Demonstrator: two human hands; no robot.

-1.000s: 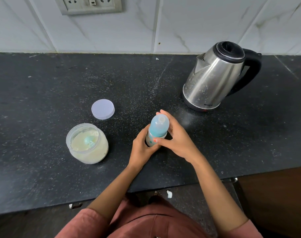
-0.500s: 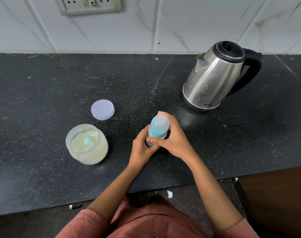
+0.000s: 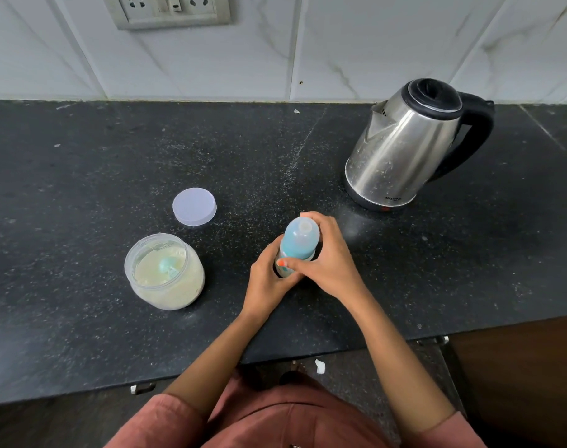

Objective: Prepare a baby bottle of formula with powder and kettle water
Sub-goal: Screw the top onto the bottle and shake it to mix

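Bottle (image 3: pixel 300 242) capped, near counter's (image 3: pixel 81 176) front edge; left hand (image 3: pixel 269 279) grips base, right hand (image 3: pixel 327 257) grips cap. Powder jar (image 3: pixel 165 273) open; filling undone, probably.

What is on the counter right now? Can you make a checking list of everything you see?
Surface: black speckled counter, with pale specks scattered over it.
Job's things: baby bottle upright with its cap on; open powder jar with a scoop inside; jar lid lying flat behind the jar; steel kettle at back right, lid shut.
Clutter: small white scrap on the floor below the counter edge.
Grippers: left hand holds the bottle's lower part; right hand wraps the top part.
Cables: nothing seen.
Surroundings: white marble-look wall tiles; wall socket panel.
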